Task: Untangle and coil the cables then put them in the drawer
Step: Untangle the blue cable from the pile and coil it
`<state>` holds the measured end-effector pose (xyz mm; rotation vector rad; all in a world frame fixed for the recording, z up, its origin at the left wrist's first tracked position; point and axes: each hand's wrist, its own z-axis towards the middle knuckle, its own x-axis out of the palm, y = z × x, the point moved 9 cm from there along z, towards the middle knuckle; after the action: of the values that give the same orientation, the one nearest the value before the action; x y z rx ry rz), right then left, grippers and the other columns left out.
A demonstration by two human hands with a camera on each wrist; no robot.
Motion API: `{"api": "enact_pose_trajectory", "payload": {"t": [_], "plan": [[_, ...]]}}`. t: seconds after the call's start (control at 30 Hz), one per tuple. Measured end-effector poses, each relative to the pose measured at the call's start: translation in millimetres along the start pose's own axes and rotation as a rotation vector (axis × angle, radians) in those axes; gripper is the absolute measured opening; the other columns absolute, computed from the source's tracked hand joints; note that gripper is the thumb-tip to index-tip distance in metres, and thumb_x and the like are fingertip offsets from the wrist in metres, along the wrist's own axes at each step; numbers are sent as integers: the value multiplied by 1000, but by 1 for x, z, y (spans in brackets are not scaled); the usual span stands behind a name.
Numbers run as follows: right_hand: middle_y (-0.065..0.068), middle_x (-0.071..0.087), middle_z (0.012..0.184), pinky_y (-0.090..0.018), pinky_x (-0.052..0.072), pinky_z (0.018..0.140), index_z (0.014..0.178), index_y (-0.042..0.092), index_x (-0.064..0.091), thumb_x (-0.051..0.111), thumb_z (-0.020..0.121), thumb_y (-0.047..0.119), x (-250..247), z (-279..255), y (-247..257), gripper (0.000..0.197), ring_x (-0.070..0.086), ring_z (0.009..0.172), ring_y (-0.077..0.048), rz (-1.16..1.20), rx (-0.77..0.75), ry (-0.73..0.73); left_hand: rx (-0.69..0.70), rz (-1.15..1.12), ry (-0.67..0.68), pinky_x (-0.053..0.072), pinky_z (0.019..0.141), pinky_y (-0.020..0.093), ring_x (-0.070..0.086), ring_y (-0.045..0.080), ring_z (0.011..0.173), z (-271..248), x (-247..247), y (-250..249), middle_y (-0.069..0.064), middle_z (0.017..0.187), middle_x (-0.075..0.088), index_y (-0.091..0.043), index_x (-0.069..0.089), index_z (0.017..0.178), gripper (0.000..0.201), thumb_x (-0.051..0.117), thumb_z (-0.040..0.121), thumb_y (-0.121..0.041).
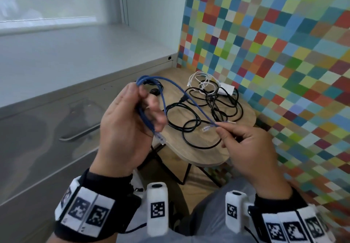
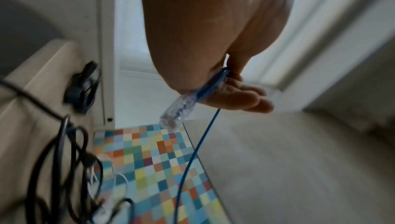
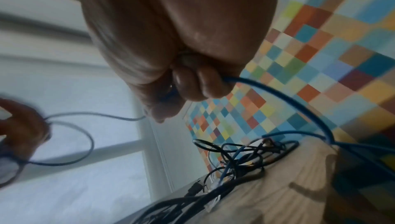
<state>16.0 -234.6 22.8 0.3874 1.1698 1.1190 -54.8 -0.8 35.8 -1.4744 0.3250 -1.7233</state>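
Observation:
My left hand (image 1: 132,110) grips several loops of a blue network cable (image 1: 181,95) above the small wooden table (image 1: 189,151). A clear plug (image 2: 177,111) of that cable hangs below the left palm. My right hand (image 1: 244,146) pinches the blue cable (image 3: 278,90) further along, to the right of the coil. The cable arcs between both hands. On the table lie a tangled black cable (image 1: 198,127) and a white cable (image 1: 202,79) with a white adapter (image 1: 227,89). A second clear plug (image 1: 206,129) lies on the table. A closed grey drawer front with a metal handle (image 1: 79,134) is at the left.
A grey cabinet top (image 1: 75,57) runs along the left under a window. A wall of coloured squares (image 1: 284,53) stands close behind and to the right of the table. The table's black legs (image 1: 187,172) stand just beyond my lap.

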Motion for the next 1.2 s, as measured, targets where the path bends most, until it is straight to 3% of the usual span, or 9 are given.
{"api": "enact_pose_trajectory", "payload": {"t": [0.1,0.23,0.3,0.4,0.63,0.87,0.97,1.03,1.2], "plan": [[22,75,85,-22,58,71,108,30,82,72,95,33,20,-3,6,17,70,81,1,-235,-21,107,59,403,115,61,65,35,76,30,76,-1,20,16,9,81,75,-9,51,90,25,37,105,-24],[11,73,85,-34,51,61,107,38,76,55,98,45,39,-11,34,24,65,76,-14,-427,-175,225,183,954,268,59,84,39,74,18,95,-8,47,42,-10,97,78,-25,57,91,18,46,105,-24],[11,69,83,-30,41,56,98,35,74,51,97,41,36,-15,46,24,60,70,-11,-374,-229,241,231,1116,329,55,77,29,69,6,88,-9,54,52,-22,91,72,-34,51,87,19,48,105,-26],[12,66,78,-28,44,56,87,31,73,60,95,33,21,-17,56,16,58,69,-9,-312,-284,216,228,1223,370,48,58,42,55,17,63,-9,57,64,-6,71,55,-30,45,85,19,44,102,-40],[19,73,74,-30,53,59,86,32,83,83,84,28,6,-17,50,5,70,73,-7,-35,-198,267,-51,1191,472,44,60,45,46,15,60,-7,63,84,-6,62,48,-17,50,74,34,45,99,-40],[10,62,78,-23,47,59,123,54,63,88,71,46,-9,-8,31,58,57,64,-10,-29,-36,273,-422,619,353,22,44,18,24,8,44,-7,25,75,15,53,32,-11,71,69,34,58,93,-32],[9,64,79,-24,45,59,114,42,76,81,83,47,9,-6,37,32,57,66,-12,39,-90,330,-488,444,355,15,46,25,19,10,44,-15,31,75,1,46,27,-8,69,66,36,62,90,-34],[6,67,75,-26,46,57,90,32,81,77,88,40,14,-1,36,8,61,66,-14,117,-82,326,-501,433,308,27,48,28,24,11,39,-16,32,74,-5,44,32,-9,64,60,40,59,94,-31],[5,64,63,-20,40,51,76,35,77,72,83,48,11,12,22,16,50,55,-2,161,-11,248,-517,351,275,56,80,43,41,18,41,-20,29,71,-2,49,28,-15,53,64,36,48,97,-30]]}}
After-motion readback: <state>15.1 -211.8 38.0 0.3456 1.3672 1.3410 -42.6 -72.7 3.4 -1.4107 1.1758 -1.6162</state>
